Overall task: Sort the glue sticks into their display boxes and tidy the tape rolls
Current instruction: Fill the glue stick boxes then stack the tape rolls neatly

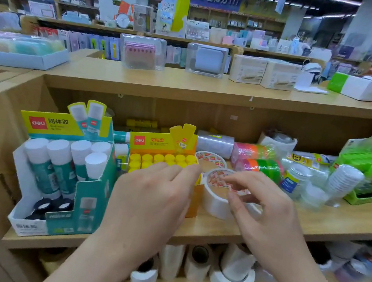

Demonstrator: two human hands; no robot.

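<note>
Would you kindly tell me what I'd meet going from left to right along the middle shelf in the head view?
Teal display box of white-capped glue sticks → orange display box of yellow-capped glue sticks → white tape roll → neon tape rolls → green display box.

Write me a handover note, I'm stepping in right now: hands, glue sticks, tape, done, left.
Left hand: open, resting on the orange box, where yellow-capped sticks already stand.
Right hand: over the front tape roll; grip unclear.
Teal box holds white-capped sticks.
Left: loose sticks behind the boxes, second tape roll and coloured rolls to tidy.
</note>
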